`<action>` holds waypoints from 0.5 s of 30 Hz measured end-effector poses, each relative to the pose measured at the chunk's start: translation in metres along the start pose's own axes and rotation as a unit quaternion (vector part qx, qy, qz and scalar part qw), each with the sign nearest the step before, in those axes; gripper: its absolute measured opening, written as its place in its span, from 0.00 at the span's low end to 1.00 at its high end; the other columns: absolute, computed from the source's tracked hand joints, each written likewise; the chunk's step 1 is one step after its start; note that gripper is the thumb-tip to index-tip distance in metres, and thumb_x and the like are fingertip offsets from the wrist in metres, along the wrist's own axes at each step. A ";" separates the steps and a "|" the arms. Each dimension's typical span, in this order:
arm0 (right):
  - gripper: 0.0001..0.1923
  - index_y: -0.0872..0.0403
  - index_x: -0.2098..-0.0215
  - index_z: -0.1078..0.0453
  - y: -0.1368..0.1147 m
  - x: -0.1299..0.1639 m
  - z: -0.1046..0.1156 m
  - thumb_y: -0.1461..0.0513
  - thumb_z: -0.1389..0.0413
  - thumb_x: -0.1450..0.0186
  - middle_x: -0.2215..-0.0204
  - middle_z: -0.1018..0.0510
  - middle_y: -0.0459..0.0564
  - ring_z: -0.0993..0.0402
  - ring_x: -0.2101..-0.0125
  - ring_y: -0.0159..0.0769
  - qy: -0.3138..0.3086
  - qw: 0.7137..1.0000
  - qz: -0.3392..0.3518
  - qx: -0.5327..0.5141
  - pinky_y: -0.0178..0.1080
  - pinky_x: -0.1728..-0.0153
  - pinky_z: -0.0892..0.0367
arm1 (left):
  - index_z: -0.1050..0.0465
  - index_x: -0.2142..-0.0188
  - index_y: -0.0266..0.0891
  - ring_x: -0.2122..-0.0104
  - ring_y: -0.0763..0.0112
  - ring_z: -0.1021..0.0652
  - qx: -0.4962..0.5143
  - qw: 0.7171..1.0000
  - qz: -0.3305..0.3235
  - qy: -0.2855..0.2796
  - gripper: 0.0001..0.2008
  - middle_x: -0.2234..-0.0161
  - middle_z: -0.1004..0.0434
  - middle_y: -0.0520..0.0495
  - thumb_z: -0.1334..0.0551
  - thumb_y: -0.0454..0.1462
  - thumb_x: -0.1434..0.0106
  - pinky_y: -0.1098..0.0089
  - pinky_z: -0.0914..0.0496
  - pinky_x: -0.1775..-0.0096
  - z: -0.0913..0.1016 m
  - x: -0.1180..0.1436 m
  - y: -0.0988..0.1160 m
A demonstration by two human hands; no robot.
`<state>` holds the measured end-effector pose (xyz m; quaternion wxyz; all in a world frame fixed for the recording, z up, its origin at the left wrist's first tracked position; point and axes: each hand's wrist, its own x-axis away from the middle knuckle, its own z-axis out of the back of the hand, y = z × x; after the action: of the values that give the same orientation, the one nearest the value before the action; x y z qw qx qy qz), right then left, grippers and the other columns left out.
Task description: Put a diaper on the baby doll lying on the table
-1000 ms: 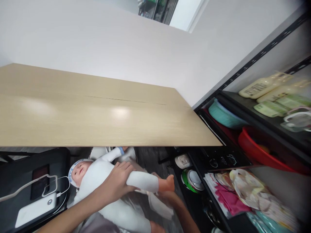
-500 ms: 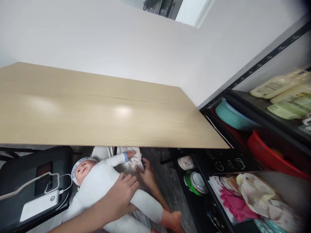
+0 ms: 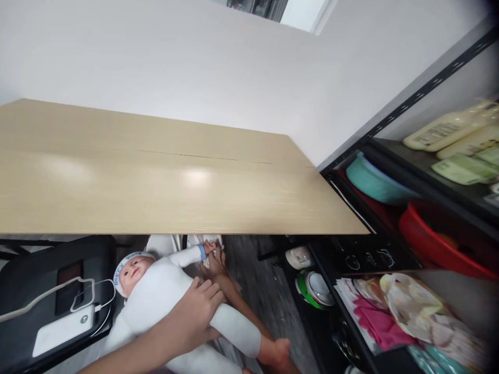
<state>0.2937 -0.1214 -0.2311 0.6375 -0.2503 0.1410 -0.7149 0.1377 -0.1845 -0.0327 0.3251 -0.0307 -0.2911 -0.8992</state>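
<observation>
A baby doll (image 3: pixel 159 291) in a white suit and lettered cap lies on its back, one arm stretched toward the table edge. Across its body comes my left hand (image 3: pixel 200 306), closed around the upper leg with the thumb underneath. My right hand (image 3: pixel 216 262) reaches beyond that leg, close to the doll's small hand (image 3: pixel 209 247). Its fingers are bent against a crumpled white patterned cloth (image 3: pixel 195 241), partly hidden by the table edge. My right forearm passes behind the doll's leg, and its bare foot overlaps the arm.
A wooden tabletop (image 3: pixel 175 192) spans the view above the doll. At left, a black seat (image 3: pixel 23 280) bears a white power bank (image 3: pixel 64 330) with a cable. Black shelves at right hold a teal basin (image 3: pixel 374 182), a red basin (image 3: pixel 436 244), cloths and bottles.
My right hand has moved left and slightly up, over the patterned cloth and nearer the doll's hand. My left hand stays on the doll's leg. The view has shifted slightly.
</observation>
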 end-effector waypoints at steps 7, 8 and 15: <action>0.39 0.54 0.25 0.35 -0.003 -0.010 -0.001 0.59 0.37 0.33 0.22 0.40 0.69 0.46 0.21 0.68 0.058 0.991 -0.027 -0.118 0.68 0.28 0.39 | 0.24 0.46 0.42 0.45 0.48 0.21 0.012 1.000 -0.011 0.023 0.21 0.45 0.19 0.43 0.26 0.48 0.32 0.47 0.32 0.38 -0.008 0.001 -0.005; 0.37 0.53 0.27 0.34 -0.001 -0.010 0.002 0.58 0.37 0.33 0.23 0.38 0.68 0.46 0.21 0.67 0.081 0.985 -0.037 -0.146 0.69 0.28 0.39 | 0.24 0.46 0.41 0.45 0.48 0.21 0.011 1.000 -0.011 0.024 0.21 0.45 0.19 0.43 0.26 0.48 0.32 0.47 0.32 0.38 -0.008 0.002 -0.005; 0.28 0.52 0.45 0.24 0.010 -0.042 0.024 0.42 0.43 0.31 0.42 0.18 0.59 0.31 0.31 0.53 0.136 0.905 -0.066 -0.397 0.56 0.29 0.36 | 0.24 0.46 0.40 0.46 0.48 0.21 -0.005 1.000 -0.011 0.003 0.23 0.45 0.19 0.42 0.26 0.50 0.31 0.47 0.31 0.39 -0.006 0.000 -0.005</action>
<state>0.3178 -0.0793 -0.2240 0.4115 -0.3918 0.4816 -0.6672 0.1359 -0.1847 -0.0402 0.3161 -0.0268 -0.2863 -0.9041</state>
